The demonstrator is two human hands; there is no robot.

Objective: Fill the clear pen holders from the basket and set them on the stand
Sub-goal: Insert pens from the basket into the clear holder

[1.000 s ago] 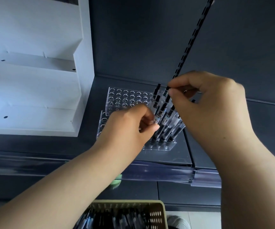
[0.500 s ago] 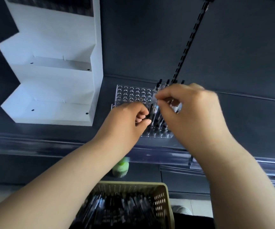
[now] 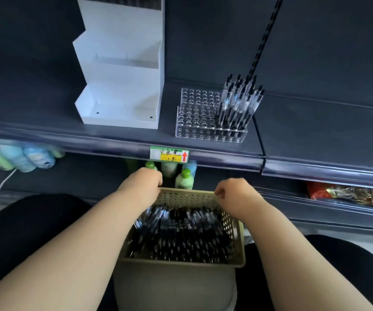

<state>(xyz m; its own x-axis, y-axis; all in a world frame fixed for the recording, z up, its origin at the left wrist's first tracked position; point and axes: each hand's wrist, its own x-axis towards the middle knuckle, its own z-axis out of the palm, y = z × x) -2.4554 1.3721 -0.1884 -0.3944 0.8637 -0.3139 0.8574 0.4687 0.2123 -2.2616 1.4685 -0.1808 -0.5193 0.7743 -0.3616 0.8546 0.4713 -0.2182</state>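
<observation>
A clear pen holder [image 3: 194, 113] stands on the dark shelf, with several black pens [image 3: 239, 102] upright in its right-hand holes and the remaining holes bare. To its left stands the white stepped stand [image 3: 122, 104], its lower tiers bare. A beige perforated basket [image 3: 187, 195] full of black pens [image 3: 181, 234] sits on my lap. My left hand [image 3: 145, 185] is curled over the basket's far left corner, its fingers hidden. My right hand [image 3: 235, 194] is curled with its fingertips at the far right rim, and I see nothing in it.
A price tag [image 3: 168, 154] hangs on the shelf's front edge. Green-capped bottles [image 3: 184, 179] stand on the lower shelf just behind the basket. More bottles [image 3: 17, 158] lie at the left, and snack packs [image 3: 349, 194] at the right.
Both hands have left the pens in the clear holder and dropped to the basket's far rim. The view has tilted down, bringing the whole basket into sight.
</observation>
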